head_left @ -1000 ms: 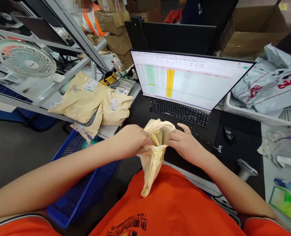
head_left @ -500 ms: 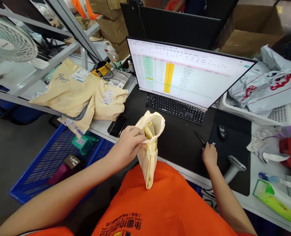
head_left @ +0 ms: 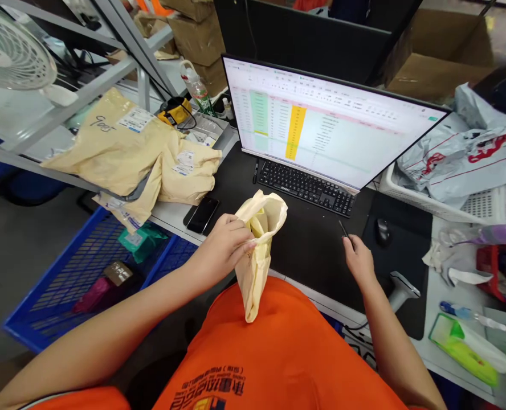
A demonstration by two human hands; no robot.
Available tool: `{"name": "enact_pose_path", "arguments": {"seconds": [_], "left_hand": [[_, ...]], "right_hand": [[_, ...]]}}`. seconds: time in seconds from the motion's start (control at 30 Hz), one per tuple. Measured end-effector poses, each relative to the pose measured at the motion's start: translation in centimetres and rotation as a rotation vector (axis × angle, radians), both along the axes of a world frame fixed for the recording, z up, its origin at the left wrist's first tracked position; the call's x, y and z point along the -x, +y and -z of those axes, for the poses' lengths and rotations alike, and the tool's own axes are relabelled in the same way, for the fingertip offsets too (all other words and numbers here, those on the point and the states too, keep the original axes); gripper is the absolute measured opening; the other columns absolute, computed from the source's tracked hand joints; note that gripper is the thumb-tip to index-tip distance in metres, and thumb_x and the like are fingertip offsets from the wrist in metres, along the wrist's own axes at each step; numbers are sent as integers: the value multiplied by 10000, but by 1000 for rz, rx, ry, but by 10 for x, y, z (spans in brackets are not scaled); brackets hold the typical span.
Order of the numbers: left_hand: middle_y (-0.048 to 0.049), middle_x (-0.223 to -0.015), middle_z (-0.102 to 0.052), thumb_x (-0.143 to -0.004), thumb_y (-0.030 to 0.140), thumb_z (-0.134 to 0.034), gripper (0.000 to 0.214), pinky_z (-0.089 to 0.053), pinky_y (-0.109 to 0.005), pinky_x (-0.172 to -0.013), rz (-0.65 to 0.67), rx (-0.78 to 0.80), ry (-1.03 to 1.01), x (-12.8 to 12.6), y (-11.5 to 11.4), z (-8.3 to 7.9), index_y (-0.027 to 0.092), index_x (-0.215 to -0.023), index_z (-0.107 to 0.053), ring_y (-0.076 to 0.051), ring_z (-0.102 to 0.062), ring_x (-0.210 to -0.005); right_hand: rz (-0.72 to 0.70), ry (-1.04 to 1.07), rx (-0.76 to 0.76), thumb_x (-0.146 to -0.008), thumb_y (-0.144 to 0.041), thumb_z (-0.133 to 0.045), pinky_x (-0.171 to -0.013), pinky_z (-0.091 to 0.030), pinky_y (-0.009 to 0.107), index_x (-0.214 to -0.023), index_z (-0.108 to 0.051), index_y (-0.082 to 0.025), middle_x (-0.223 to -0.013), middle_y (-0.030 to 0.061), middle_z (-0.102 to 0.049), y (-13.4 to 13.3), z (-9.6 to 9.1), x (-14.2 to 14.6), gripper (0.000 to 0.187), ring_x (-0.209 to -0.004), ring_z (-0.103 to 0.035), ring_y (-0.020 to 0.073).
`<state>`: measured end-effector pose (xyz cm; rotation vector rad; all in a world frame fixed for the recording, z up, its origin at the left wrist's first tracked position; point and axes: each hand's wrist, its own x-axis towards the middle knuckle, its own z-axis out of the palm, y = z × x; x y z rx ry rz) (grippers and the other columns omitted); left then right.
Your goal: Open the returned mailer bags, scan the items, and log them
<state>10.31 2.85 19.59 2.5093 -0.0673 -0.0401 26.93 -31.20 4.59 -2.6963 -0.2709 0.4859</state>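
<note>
My left hand (head_left: 221, 247) is closed on the near edge of a cream mailer bag (head_left: 255, 273). The bag's mouth gapes upward, with something yellow (head_left: 259, 223) showing inside, and its lower end hangs by my orange shirt. Over the right part of the black desk mat (head_left: 304, 250), my right hand (head_left: 359, 261) is closed around a slim black pen-like tool (head_left: 343, 228). Its tip points away from me, toward the keyboard (head_left: 306, 188); I cannot make out its exact kind.
A monitor (head_left: 321, 119) stands behind the keyboard. Packed cream parcels (head_left: 120, 142) and a phone (head_left: 204, 215) lie left, above a blue crate (head_left: 65, 296). To the right are a mouse (head_left: 382, 231), a barcode scanner (head_left: 402, 290) and a white basket (head_left: 441, 199) of grey bags.
My right hand has lifted the black tool off the mat and shifted slightly left, turning its tip more upright. The left hand keeps the bag nearly still. The view has shifted slightly.
</note>
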Motion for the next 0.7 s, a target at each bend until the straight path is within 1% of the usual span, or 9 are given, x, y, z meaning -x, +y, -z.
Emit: {"name": "enact_pose_path", "arguments": {"seconds": [0.1, 0.13, 0.2, 0.27, 0.4, 0.5, 0.57, 0.63, 0.7], "left_hand": [[-24, -835, -656, -1022, 324, -469, 297, -400, -389, -934, 10, 2, -33, 0, 1, 6, 205, -792, -614, -205, -524, -905], [-23, -830, -652, -1024, 324, -472, 296, -401, -386, -931, 11, -4, -46, 0, 1, 8, 205, -792, -613, -205, -523, -899], [-24, -801, -635, -1025, 328, -483, 297, -413, -375, -897, -4, -19, -90, 1, 2, 9, 205, -792, -620, -208, -519, -882], [-28, -766, -613, -1024, 329, -496, 303, -423, -361, -843, -45, -48, -157, 2, 4, 6, 203, -783, -628, -211, -514, -862], [-28, -730, -610, -1018, 308, -520, 296, -421, -363, -792, -180, -161, -301, 12, 4, -11, 203, -761, -622, -199, -507, -773], [-24, -702, -616, -1019, 291, -526, 283, -417, -362, -750, -283, -222, -353, 25, -10, -15, 204, -767, -621, -191, -508, -723], [-23, -703, -629, -1018, 274, -532, 269, -426, -353, -736, -317, -210, -365, 34, -25, -6, 201, -777, -626, -187, -527, -723], [-24, -736, -660, -1008, 273, -560, 226, -453, -341, -746, -325, -166, -372, 42, -40, 10, 196, -810, -636, -187, -560, -754], [-28, -784, -689, -995, 266, -590, 172, -485, -335, -786, -320, -120, -389, 49, -51, 25, 189, -851, -643, -184, -592, -789]], "right_hand": [[-350, -99, -335, -1034, -427, -353, -819, -532, 331, -1390, -588, -208, -1001, 78, -724, 17, -73, 23, 479, -881, -679, 206], [-468, -98, -374, -1034, -406, -380, -789, -532, 311, -1407, -578, -216, -962, 64, -719, 24, -96, 30, 463, -845, -674, 189], [-610, -28, -392, -1040, -351, -393, -735, -528, 267, -1405, -576, -230, -913, 37, -716, 39, -133, 43, 426, -788, -669, 153], [-640, 42, -383, -1047, -318, -381, -701, -527, 242, -1391, -578, -230, -879, 20, -715, 50, -156, 51, 406, -740, -662, 133], [-541, 3, -406, -1054, -334, -381, -711, -545, 236, -1453, -516, -237, -880, 18, -714, 56, -177, 59, 432, -754, -668, 133], [-550, -47, -440, -1048, -317, -414, -709, -557, 216, -1481, -492, -258, -935, 30, -730, 53, -190, 66, 444, -784, -685, 128], [-609, -61, -426, -1037, -294, -446, -743, -573, 220, -1489, -488, -278, -1047, 51, -749, 52, -198, 73, 454, -854, -713, 138], [-674, -91, -384, -1028, -279, -467, -755, -587, 237, -1490, -490, -290, -1153, 67, -747, 53, -202, 80, 463, -912, -734, 158], [-724, -118, -298, -1028, -267, -458, -712, -588, 243, -1481, -497, -289, -1175, 67, -749, 57, -203, 86, 455, -887, -745, 165]]}}
